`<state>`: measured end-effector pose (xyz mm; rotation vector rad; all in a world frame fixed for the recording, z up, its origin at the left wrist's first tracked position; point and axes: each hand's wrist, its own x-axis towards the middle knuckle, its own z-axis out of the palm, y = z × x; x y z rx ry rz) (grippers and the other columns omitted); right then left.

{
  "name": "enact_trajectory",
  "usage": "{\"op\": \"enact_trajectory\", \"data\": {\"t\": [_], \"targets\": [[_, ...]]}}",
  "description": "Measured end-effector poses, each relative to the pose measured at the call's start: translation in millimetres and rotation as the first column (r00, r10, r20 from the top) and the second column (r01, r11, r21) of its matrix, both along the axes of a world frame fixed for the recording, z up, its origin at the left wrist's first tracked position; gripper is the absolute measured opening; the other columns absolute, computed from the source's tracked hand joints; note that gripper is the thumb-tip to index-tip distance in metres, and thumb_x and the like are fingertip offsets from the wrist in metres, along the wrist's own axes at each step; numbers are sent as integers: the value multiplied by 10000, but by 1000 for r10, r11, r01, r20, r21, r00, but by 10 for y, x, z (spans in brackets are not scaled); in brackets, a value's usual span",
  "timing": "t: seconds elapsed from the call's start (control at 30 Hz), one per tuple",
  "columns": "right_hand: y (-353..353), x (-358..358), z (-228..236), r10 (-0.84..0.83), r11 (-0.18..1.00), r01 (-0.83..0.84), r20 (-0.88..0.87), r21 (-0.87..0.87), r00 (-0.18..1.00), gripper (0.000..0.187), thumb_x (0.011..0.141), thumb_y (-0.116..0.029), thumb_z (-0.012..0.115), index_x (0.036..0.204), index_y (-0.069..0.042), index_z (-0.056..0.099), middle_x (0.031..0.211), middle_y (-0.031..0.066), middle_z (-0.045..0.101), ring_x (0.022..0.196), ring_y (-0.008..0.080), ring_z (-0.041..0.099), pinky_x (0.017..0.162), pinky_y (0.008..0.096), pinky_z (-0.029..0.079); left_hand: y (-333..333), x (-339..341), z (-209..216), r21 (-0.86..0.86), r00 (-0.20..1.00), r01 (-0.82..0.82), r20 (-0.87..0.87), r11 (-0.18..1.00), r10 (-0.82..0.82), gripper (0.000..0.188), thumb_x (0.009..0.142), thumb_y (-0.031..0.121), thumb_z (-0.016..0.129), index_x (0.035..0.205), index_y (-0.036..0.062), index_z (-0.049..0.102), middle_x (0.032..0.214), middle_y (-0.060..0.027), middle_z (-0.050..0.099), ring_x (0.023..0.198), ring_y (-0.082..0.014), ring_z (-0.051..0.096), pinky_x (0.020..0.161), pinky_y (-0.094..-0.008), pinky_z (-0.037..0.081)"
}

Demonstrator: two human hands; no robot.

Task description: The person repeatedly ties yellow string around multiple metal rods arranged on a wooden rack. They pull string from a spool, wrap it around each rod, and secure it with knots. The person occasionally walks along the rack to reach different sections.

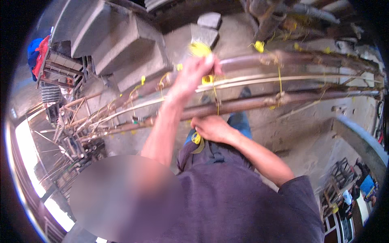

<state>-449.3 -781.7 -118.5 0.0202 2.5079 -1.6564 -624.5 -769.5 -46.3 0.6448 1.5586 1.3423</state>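
Note:
My left hand, smeared by motion, is raised over the far brown pole. Its fingers look closed on a blurred yellow bundle of strip. A second yellow piece shows just below this hand. At the near brown pole, my right hand has its fingers curled together; what they pinch is hidden. Just under those fingertips, against my clothing, hangs another yellow bundle. Pale thin strips run between the poles, crossed by yellow ties.
Concrete steps stand at the far left, with grey blocks beyond the poles. A pile of sticks lies at the left. A low concrete wall is at the right. More poles and timber fill the far side.

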Motion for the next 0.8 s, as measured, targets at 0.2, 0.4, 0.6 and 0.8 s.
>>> {"op": "enact_trajectory", "data": {"t": [0.2, 0.4, 0.6, 0.8], "targets": [[157, 95, 197, 220, 963, -245, 197, 113, 956, 295, 746, -127, 580, 1034, -63, 582, 782, 165, 652, 767, 372, 631, 692, 490, 502, 536, -555, -1243, -394, 994, -85, 32, 915, 106, 249, 878, 295, 523, 866, 63, 615, 712, -5, 524, 606, -130, 466, 530, -291, 351], [-122, 393, 775, -15, 1000, 14, -33, -18, 999, 784, 696, -125, 657, 1420, -86, 360, 1140, 143, 560, 1085, 294, 519, 906, 375, 461, -211, -1541, -957, -500, 829, 116, -427, 858, -360, 447, 953, 383, 475, 1172, 12, 596, 1109, -112, 656, 976, -208, 632, 868, -339, 486], [-1504, -542, -99, -250, 225, 910, 883, -347, 398, 436, 880, -100, 581, 1281, -11, 434, 821, 69, 593, 678, 146, 567, 557, 292, 450, -1214, -1689, -499, -190, 853, -17, -514, 982, -85, 358, 937, 327, 501, 1102, 29, 610, 1034, -80, 669, 938, -188, 640, 843, -326, 481], [-702, -1102, 2441, -206, 947, 223, -93, 233, 974, 135, 867, -156, 622, 845, -28, 655, 743, 77, 602, 705, 184, 584, 668, 310, 462, -2182, -608, -412, -163, 653, 148, -725, 976, -220, 282, 847, 136, 531, 1082, -9, 589, 1033, -220, 635, 991, -375, 602, 872, -454, 468]]}}
